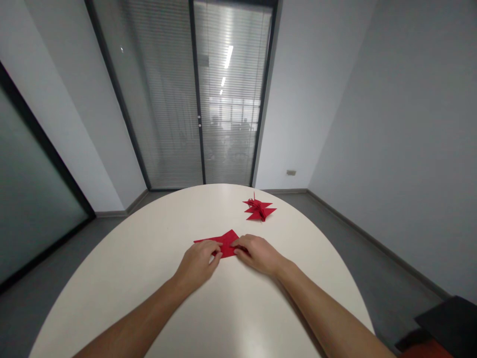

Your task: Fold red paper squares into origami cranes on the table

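Note:
A partly folded sheet of red paper lies on the white table, with one corner pointing away from me and a thin point reaching left. My left hand is closed on its left part, fingertips and thumb pressed near the fold. At the right edge my right hand pinches the paper between thumb and fingers. Part of the sheet is hidden under the fingers of both hands. Farther back on the right sits a cluster of folded red paper cranes with sharp wings, overlapping each other.
The round white table has a curved edge on both sides. Beyond it stands a glass door with blinds. A dark object is at the lower right, beside the table. Grey walls surround the room.

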A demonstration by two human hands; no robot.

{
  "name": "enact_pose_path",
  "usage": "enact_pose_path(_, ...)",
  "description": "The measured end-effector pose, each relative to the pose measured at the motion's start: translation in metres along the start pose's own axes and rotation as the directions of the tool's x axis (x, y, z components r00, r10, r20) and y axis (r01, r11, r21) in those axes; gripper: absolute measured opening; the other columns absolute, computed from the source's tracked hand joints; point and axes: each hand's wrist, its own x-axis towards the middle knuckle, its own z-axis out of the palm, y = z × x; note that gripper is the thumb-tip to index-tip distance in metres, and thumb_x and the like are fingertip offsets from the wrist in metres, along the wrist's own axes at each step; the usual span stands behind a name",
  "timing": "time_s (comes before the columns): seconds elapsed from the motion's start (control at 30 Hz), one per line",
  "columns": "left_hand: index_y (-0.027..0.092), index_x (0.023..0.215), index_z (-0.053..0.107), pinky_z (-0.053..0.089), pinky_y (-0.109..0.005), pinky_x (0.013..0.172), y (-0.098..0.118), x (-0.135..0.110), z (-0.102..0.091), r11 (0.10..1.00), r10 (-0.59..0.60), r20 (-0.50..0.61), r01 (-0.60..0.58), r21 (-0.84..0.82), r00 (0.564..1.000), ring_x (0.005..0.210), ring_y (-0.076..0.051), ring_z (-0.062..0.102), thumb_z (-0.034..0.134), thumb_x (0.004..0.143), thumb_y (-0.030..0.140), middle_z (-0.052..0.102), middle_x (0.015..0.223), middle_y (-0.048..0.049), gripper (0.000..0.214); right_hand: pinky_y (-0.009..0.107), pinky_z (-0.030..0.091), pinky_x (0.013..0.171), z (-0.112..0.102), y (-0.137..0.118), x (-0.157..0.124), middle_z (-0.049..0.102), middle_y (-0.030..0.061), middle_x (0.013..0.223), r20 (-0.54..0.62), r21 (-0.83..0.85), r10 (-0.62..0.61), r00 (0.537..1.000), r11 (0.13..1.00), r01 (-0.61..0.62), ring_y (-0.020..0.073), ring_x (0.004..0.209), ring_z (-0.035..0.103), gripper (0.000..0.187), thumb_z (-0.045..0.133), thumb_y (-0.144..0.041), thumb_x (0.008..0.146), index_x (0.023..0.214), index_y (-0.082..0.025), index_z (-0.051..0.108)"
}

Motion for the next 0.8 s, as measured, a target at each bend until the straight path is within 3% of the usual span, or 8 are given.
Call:
enact_pose_path(0.13,0.021,0.095,0.07,0.051,-0.036,0.086,0.003,0.0,-0.003,1.0,-0.026,0.019,0.025,0.017,0.999,0.097,-0.023,0.068,0.058,0.088,0.016,0.075,0.106,-0.0051,0.015,0.031,0.047,0.089,0.001,0.001,0.001,0.073,0.0073,0.111,-0.016,0.056,0.042,0.999,0.998,-0.041,0.0203,0.099,0.065,0.026,0.052,-0.016,0.094,0.116,-0.02,0.067)
enact_pose_path(0.27,0.021,0.108,0.065,0.052,-0.037,0.086,0.003,-0.001,-0.001,0.999,-0.037,-0.007,0.038,0.018,0.999,0.096,-0.023,0.068,0.06,0.087,0.015,0.073,0.108,-0.0057,0.022,0.031,0.048,0.087,0.002,0.002,0.0,0.072,0.0072,0.108,-0.04,0.07,0.04,0.998,0.997,-0.037,0.02,0.097,0.065,0.028,0.053,-0.012,0.092,0.115,-0.02,0.067)
enact_pose_path(0.57,0.025,0.104,0.075,0.049,-0.044,0.102,0.005,-0.005,-0.002,0.993,0.108,0.031,-0.109,0.037,0.994,0.116,-0.025,0.063,0.054,0.086,0.006,0.068,0.128,-0.0045,0.034,0.034,0.047,0.093,0.002,0.006,-0.002,0.072,0.0081,0.11,-0.037,0.013,-0.088,0.995,0.996,0.089,0.0218,0.104,0.061,0.033,0.052,-0.013,0.095,0.12,-0.023,0.07)
enact_pose_path(0.67,0.024,0.106,0.076,0.05,-0.046,0.102,0.006,-0.007,-0.003,0.987,0.119,0.015,-0.12,0.107,0.993,0.115,-0.027,0.063,0.055,0.082,0.005,0.068,0.126,-0.006,0.037,0.034,0.047,0.09,-0.003,0.003,-0.001,0.074,0.008,0.106,-0.029,0.001,-0.084,0.996,0.996,0.084,0.0221,0.098,0.062,0.033,0.054,-0.015,0.094,0.122,-0.021,0.069)
enact_pose_path(0.8,0.021,0.105,0.075,0.049,-0.048,0.101,0.004,-0.005,-0.002,0.98,0.117,-0.041,-0.108,0.169,0.992,0.114,-0.028,0.061,0.055,0.09,0.016,0.068,0.125,-0.0101,0.026,0.031,0.047,0.084,-0.01,0.0,-0.001,0.074,0.0062,0.09,0.002,-0.005,-0.072,0.997,0.997,0.072,0.0229,0.094,0.063,0.031,0.061,-0.02,0.089,0.117,-0.021,0.072)
